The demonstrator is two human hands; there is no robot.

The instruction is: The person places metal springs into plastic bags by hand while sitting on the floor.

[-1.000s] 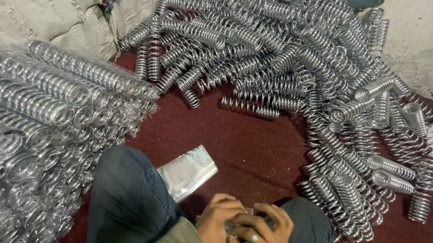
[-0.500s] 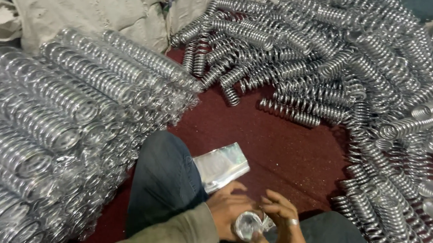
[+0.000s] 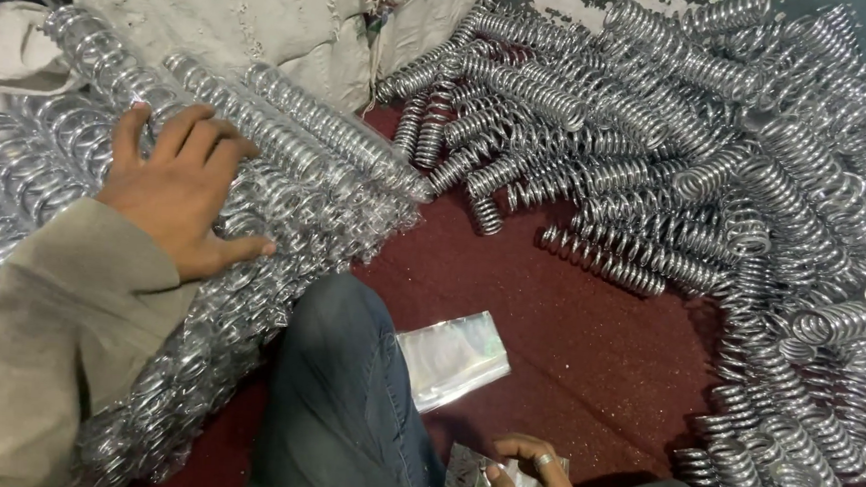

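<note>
Head view: your left hand (image 3: 181, 188) is lying flat, fingers spread and gripping nothing, palm down on the stack of bagged springs (image 3: 288, 154). These are springs wrapped in clear plastic and laid side by side. That stack is sitting just left of your knee (image 3: 344, 389), which is covered in dark trousers, and it is running from there up toward the grey sacks (image 3: 267, 13) behind it.

Your right hand (image 3: 529, 475) is working low in the frame, just right of the knee, with its fingers curled around the top of a clear plastic bag (image 3: 474, 477); a ring is showing on 1 finger. Whether the bag is holding a spring, I cannot tell.

1 more flat, shiny plastic bag (image 3: 451, 355) is lying on the dark red floor (image 3: 587, 343), touching the knee's right side. The loose pile of bare metal springs (image 3: 719, 161) is spreading well right of the knee.
</note>
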